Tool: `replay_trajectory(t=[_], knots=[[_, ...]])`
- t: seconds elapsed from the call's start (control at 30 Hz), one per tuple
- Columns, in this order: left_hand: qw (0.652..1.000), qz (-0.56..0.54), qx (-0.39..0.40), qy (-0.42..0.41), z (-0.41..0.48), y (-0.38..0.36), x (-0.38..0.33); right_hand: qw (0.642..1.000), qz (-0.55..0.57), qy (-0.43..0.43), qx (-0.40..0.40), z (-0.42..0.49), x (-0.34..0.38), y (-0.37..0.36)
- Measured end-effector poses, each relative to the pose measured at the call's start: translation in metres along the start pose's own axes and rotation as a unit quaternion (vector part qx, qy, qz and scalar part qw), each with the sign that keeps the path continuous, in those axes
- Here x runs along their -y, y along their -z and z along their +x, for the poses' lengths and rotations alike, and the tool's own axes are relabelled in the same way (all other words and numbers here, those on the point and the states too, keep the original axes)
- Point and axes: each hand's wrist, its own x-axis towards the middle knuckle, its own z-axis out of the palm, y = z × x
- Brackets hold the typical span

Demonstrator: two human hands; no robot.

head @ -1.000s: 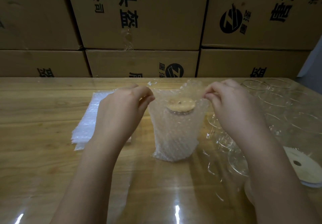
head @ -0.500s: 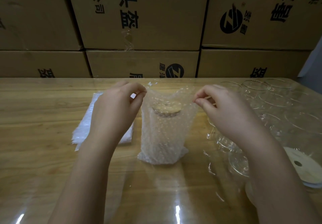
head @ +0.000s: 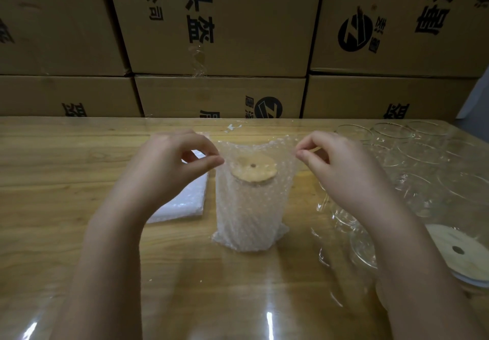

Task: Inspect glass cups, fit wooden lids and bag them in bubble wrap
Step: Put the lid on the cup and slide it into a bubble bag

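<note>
A bubble wrap bag [head: 251,207] stands upright in the middle of the wooden table [head: 66,181]. Inside it is a glass cup closed with a round wooden lid [head: 253,171] that has a small hole. My left hand [head: 169,170] pinches the bag's top left edge between thumb and fingers. On the other side, my right hand [head: 336,165] pinches the top right edge. The bag's mouth is stretched wide between them.
A flat stack of bubble wrap bags [head: 182,202] lies left of the bag, partly under my left hand. Several empty glass cups [head: 423,170] crowd the table's right side. A stack of wooden lids [head: 457,252] sits at the right edge. Cardboard boxes [head: 238,35] wall the back.
The bag with the cup has shifted a little to the left on the table. Both hands went with it and pulled its mouth wider and straighter.
</note>
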Motion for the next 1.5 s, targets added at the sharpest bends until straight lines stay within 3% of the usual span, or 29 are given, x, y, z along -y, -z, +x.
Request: replay_trajectory(t=[0.33,0.53,0.6,0.73,0.87,1.03,1.13,1.23,1.37,1.5], knots=[[0.996,-0.081,-0.021,0.017,0.0,0.004,0.01,0.998,0.068,-0.01,-0.014,0.002,-0.004,0.0],[0.989,-0.135,-0.052,-0.001,0.002,0.0,0.012,0.988,0.13,-0.011,-0.076,0.001,-0.004,-0.002],[0.978,-0.207,0.008,0.017,0.002,0.0,0.021,0.989,0.125,-0.006,-0.079,0.001,-0.003,-0.002],[0.933,-0.246,0.251,0.075,-0.002,-0.022,0.042,0.988,0.13,0.004,-0.086,0.001,-0.002,-0.004],[0.931,-0.216,0.289,0.052,0.003,-0.061,0.041,0.984,0.137,0.008,-0.114,0.004,-0.004,-0.01],[0.932,-0.261,0.25,0.038,0.006,-0.08,0.035,0.97,0.18,0.048,-0.157,0.007,-0.005,-0.022],[0.932,-0.288,0.21,0.069,0.006,-0.082,0.041,0.956,0.214,0.059,-0.192,0.008,-0.006,-0.036],[0.926,-0.319,0.158,0.123,0.006,-0.084,0.048,0.931,0.288,0.016,-0.223,0.011,-0.012,-0.06],[0.919,-0.347,0.069,0.173,0.009,-0.082,0.049,0.905,0.379,-0.097,-0.169,0.003,-0.028,-0.113],[0.924,-0.338,0.008,0.177,0.026,-0.082,0.051,0.898,0.392,-0.185,-0.075,-0.003,-0.053,-0.148]])
